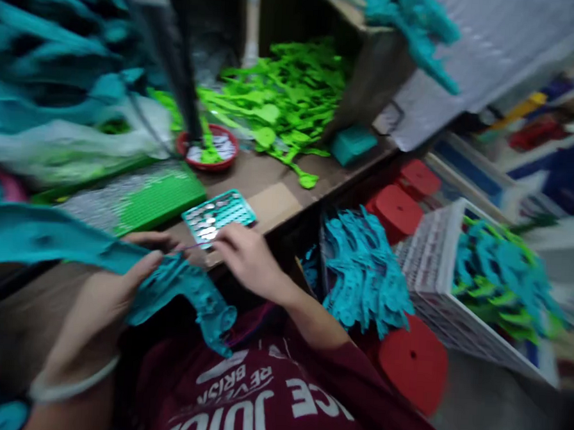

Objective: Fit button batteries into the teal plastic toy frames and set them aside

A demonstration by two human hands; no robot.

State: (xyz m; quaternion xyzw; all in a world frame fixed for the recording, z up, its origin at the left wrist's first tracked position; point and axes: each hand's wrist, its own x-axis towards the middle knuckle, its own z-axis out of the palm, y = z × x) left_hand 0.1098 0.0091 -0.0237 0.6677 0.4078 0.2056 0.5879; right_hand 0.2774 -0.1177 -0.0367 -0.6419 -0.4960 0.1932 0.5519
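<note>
My left hand (pixel 97 308) is closed around a long teal plastic part (pixel 182 286), thumb on top. The part stretches from the left edge of the view to a rounded end in front of my shirt. My right hand (pixel 255 265) is pinched just beside a small teal tray (pixel 242 206) that holds small shiny pieces. A thin purple wire-like piece (pixel 199 244) runs from its fingertips toward the teal part near my left fingers. Blur hides the fine detail there.
Beyond the tray are a green studded board (pixel 165 196) with grey pieces, a red bowl (pixel 229 160) and a heap of lime-green plastic parts (pixel 293 93). Red stools (pixel 414 366), teal parts (pixel 365 270) and a white crate (pixel 439 248) stand at right. Teal parts (pixel 49 55) pile up at left.
</note>
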